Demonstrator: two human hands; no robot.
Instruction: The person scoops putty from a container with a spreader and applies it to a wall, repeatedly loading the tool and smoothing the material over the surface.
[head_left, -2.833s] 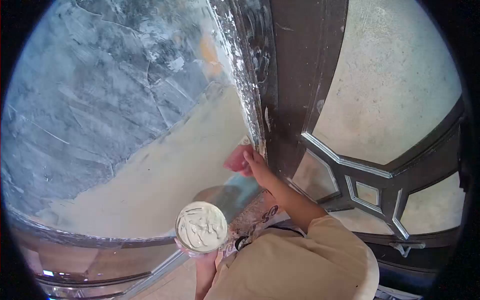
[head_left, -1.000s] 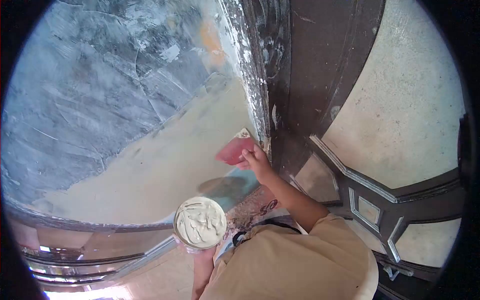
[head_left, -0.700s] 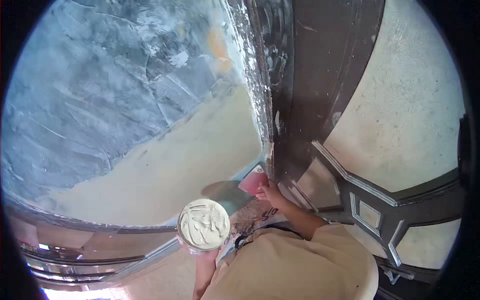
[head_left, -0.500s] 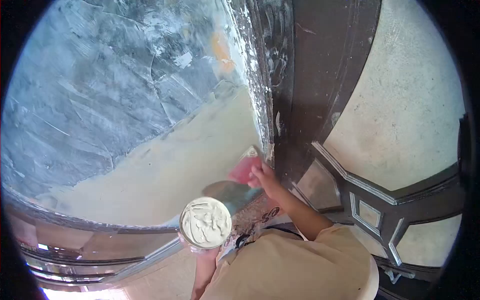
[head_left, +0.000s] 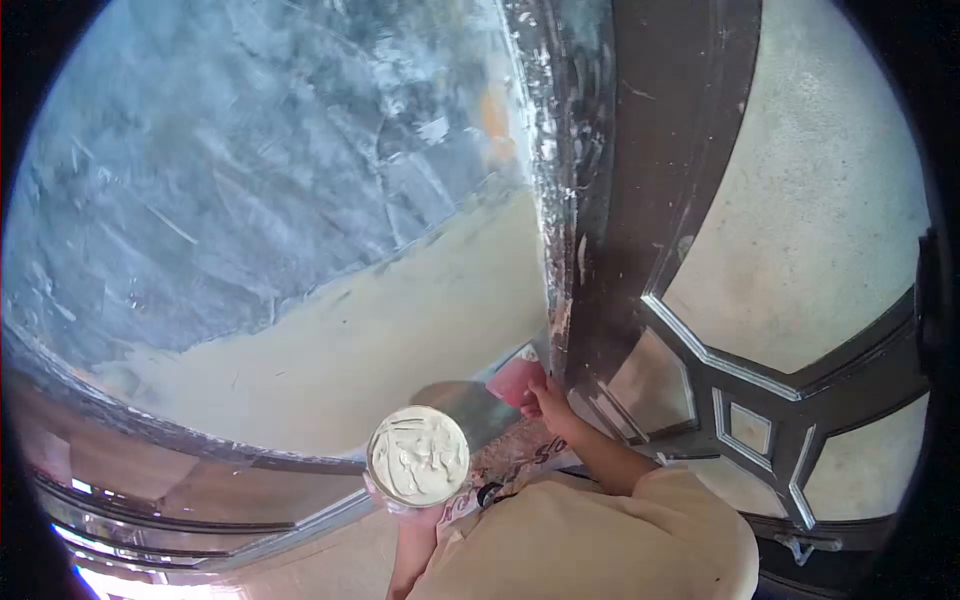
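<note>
From the head camera, the right hand (head_left: 548,398) pinches a small red scraper (head_left: 515,380) flat against the wall panel (head_left: 330,250), right beside the dark door frame (head_left: 640,180). The fingers cover part of the scraper, so its full shape is hard to see. The left hand (head_left: 408,520) holds up a round tub of pale putty (head_left: 418,456) from below; the tub hides most of the fingers wrapped under it. The beige sleeve (head_left: 600,540) covers the rest of the arm.
</note>
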